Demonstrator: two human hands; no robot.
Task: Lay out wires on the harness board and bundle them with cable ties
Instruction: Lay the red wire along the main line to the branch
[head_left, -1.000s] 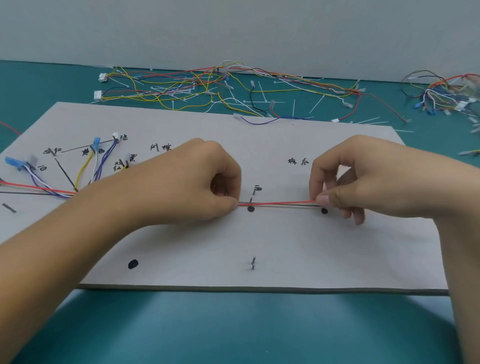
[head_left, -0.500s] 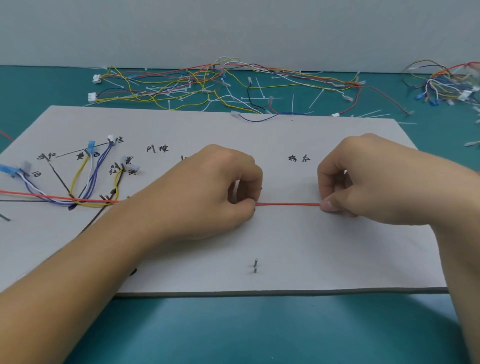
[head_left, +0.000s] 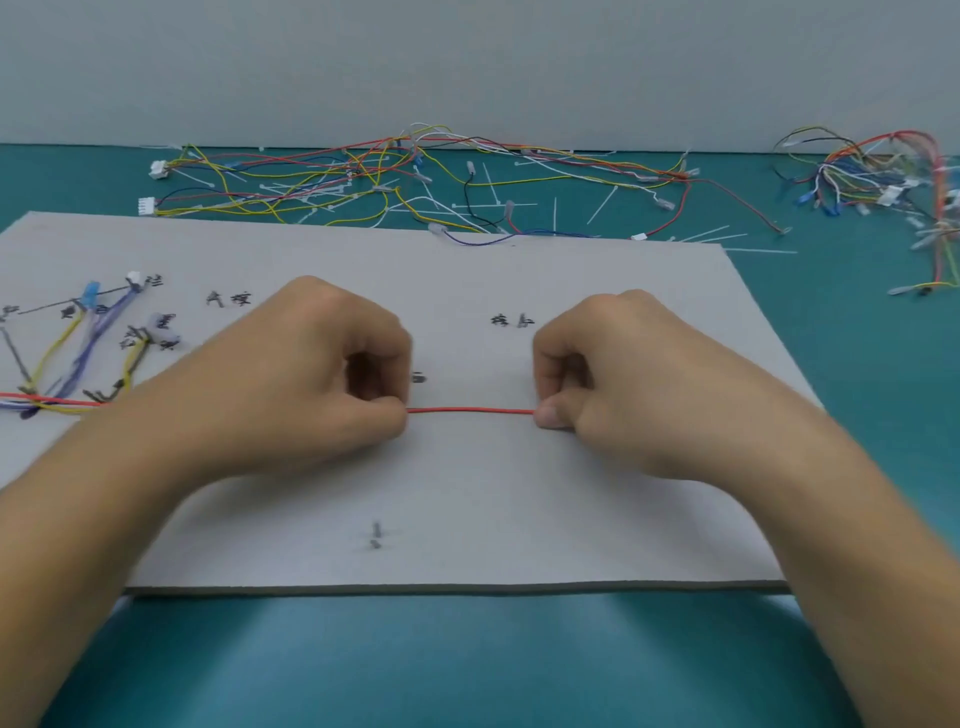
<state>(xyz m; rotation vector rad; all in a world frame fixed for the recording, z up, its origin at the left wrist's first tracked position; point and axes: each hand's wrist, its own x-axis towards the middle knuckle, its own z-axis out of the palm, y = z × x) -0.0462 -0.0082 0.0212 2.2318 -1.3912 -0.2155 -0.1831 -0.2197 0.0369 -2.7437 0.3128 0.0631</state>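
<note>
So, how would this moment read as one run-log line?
left hand: pinches red wire | right hand: pinches red wire | red wire: straight, over harness board

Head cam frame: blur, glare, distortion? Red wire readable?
Head view: motion blur smears the handwritten labels and the peg on the board; the red wire between left hand and right hand reads clearly. Head view: even light, no glare, soft shadows under the forearms; far table edge nearly straight.

A plain pale grey wall (head_left: 467, 62) fills the top of the frame and meets a teal tabletop (head_left: 467, 670) that reaches the bottom edge, evenly lit.
</note>
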